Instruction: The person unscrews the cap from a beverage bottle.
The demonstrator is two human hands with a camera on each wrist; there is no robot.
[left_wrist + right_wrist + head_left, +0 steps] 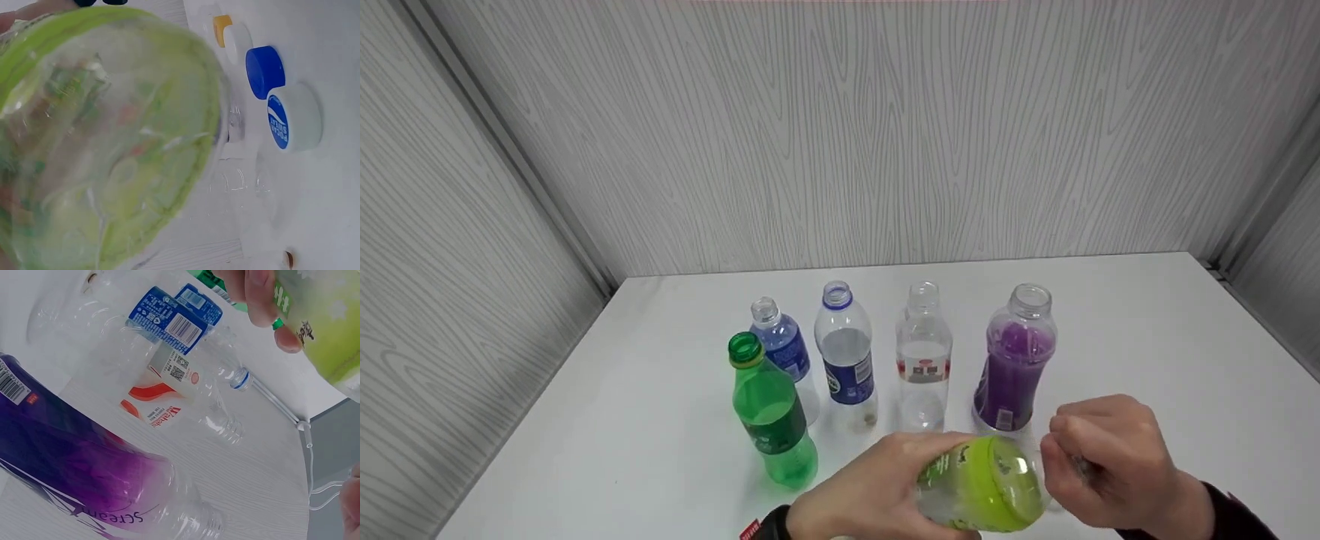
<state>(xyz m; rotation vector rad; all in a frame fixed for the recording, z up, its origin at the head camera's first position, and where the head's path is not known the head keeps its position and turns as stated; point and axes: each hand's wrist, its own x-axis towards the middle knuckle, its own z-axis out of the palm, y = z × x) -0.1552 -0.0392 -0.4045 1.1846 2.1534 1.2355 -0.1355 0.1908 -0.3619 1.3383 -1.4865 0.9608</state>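
My left hand (pixel 885 484) grips a tilted clear bottle (pixel 960 487) with a yellow-green label band, one rounded clear end facing right. That end fills much of the left wrist view. Right beside it is my right hand (pixel 1117 465), its fingers curled; whether something lies inside the curl is hidden. Behind them stand several uncapped bottles: a green one (pixel 769 412), one with a blue label (pixel 789 345), one with a dark blue label (pixel 847 352), a clear one with a red and white label (pixel 924 360), and a purple-labelled one (pixel 1012 367).
Several loose caps lie on the white table (pixel 622 420): an orange cap (pixel 221 28), a white cap (pixel 238 44), a blue cap (pixel 264 72) and a white cap with a blue top (pixel 295 118). A wood-grain panel (pixel 840 135) rises behind the table.
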